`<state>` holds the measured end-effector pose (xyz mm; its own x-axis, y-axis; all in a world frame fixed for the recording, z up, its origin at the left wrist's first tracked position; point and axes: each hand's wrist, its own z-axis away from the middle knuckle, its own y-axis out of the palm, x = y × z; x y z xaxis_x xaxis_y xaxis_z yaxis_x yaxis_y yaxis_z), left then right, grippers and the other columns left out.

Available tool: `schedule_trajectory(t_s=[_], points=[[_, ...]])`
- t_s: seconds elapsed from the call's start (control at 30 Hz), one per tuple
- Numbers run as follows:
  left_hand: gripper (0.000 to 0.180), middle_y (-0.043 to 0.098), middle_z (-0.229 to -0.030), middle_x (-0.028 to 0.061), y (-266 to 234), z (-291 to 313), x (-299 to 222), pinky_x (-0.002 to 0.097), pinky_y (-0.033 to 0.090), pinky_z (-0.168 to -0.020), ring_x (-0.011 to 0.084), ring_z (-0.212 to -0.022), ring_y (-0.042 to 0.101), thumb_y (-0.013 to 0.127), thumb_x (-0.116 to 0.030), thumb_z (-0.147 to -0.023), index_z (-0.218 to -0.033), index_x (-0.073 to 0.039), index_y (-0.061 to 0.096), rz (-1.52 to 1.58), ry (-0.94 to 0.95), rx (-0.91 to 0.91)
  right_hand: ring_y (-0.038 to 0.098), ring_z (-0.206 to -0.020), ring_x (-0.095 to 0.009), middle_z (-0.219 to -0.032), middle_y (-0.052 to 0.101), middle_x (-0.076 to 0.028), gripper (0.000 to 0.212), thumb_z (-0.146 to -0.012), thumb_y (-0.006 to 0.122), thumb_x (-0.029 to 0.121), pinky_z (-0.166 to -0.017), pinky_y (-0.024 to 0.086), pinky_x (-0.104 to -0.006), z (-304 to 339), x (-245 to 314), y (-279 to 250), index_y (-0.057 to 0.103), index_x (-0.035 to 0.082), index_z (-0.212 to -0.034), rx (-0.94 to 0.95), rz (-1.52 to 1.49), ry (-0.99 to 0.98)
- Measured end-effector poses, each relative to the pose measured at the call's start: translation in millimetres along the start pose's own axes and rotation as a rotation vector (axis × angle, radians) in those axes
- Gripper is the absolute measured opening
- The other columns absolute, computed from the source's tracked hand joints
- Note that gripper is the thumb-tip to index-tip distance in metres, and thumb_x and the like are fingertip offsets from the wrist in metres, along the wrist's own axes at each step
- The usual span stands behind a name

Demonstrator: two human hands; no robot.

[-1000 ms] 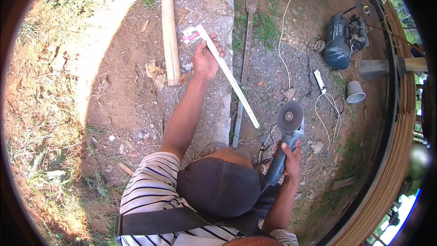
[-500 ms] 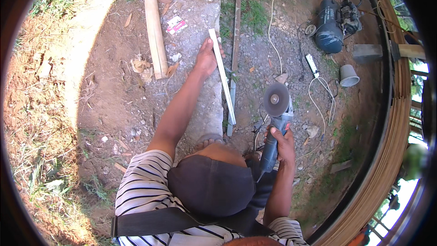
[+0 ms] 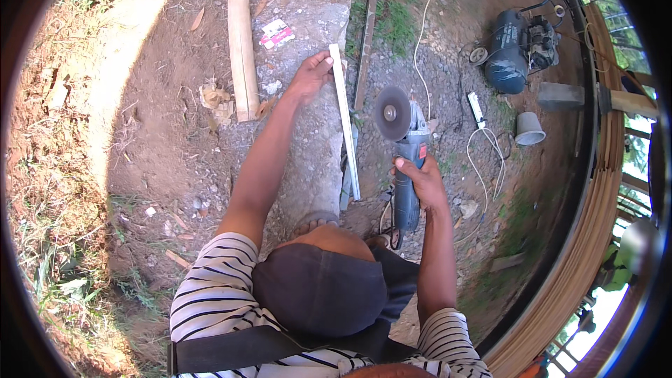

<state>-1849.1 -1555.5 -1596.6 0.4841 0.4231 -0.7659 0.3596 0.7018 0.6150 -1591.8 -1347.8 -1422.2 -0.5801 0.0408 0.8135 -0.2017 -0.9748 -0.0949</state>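
My left hand grips the far end of a long thin white strip. The strip lies almost straight along the right edge of a grey concrete slab, its near end pointing toward me. My right hand holds a blue-grey angle grinder by its body. The grinder's round disc hangs just right of the strip, close to it but apart. My bare foot rests on the slab near the strip's lower end.
A wooden plank lies left of the slab and a rusty metal bar right of it. Further right are a blue compressor, a white cable, a power strip and a small white bucket. Curved boards edge the right.
My left hand has swung the white strip from a diagonal to nearly straight along the slab's edge. My right hand has brought the grinder up and closer to the strip.
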Motion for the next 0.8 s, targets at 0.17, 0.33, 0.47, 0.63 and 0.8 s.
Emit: schedule_trajectory(t_s=[0.17, 0.33, 0.47, 0.63, 0.8], points=[[0.033, 0.07, -0.115, 0.0073, -14.6, -9.8, 1.2, 0.0356, 0.053, -0.094, 0.0171, -0.104, 0.065, 0.057, -0.021, -0.106, -0.132, 0.0, 0.059, 0.052, -0.02, 0.028, 0.064, -0.081, -0.013, -0.089, 0.068, -0.004, 0.033, -0.09, 0.077, 0.02, -0.075, 0.051, -0.0314, -38.6, 16.8, 11.6, 0.059, 0.003, -0.113, 0.059, 0.037, -0.011], [0.035, 0.068, -0.119, 0.0058, -26.3, -16.9, 3.2, 0.0358, 0.051, -0.096, 0.0163, -0.109, 0.063, 0.059, -0.022, -0.105, -0.133, 0.0, 0.058, 0.119, -0.046, 0.088, 0.064, -0.082, -0.013, -0.088, 0.067, -0.004, 0.033, -0.09, 0.076, 0.018, -0.076, 0.051, -0.0316, -71.5, 26.6, 21.0, 0.059, 0.003, -0.113, 0.129, 0.06, -0.026], [0.034, 0.069, -0.119, 0.0069, -19.2, -15.1, 4.4, 0.0362, 0.051, -0.098, 0.0168, -0.109, 0.064, 0.058, -0.021, -0.106, -0.132, 0.0, 0.059, 0.165, -0.043, 0.129, 0.064, -0.081, -0.014, -0.088, 0.067, -0.003, 0.031, -0.091, 0.075, 0.017, -0.076, 0.051, -0.0317, -84.5, 29.0, 23.0, 0.059, 0.002, -0.112, 0.133, 0.091, -0.018], [0.036, 0.068, -0.123, 0.0085, -24.6, -15.1, 3.2, 0.0364, 0.05, -0.1, 0.0177, -0.112, 0.064, 0.058, -0.021, -0.106, -0.134, 0.001, 0.058, 0.172, -0.055, 0.108, 0.064, -0.081, -0.014, -0.089, 0.067, -0.004, 0.031, -0.09, 0.076, 0.016, -0.076, 0.051, -0.032, -94.9, 36.4, 33.6, 0.06, 0.001, -0.112, 0.154, 0.106, 0.012], [0.028, 0.069, -0.113, 0.0075, -15.2, -14.1, -0.6, 0.036, 0.053, -0.093, 0.0171, -0.102, 0.065, 0.057, -0.017, -0.106, -0.127, 0.001, 0.061, 0.174, -0.065, 0.033, 0.064, -0.083, -0.014, -0.091, 0.068, -0.005, 0.033, -0.089, 0.076, 0.016, -0.078, 0.051, -0.0322, -106.7, 30.5, 31.5, 0.06, 0.001, -0.115, 0.153, 0.128, 0.017]])
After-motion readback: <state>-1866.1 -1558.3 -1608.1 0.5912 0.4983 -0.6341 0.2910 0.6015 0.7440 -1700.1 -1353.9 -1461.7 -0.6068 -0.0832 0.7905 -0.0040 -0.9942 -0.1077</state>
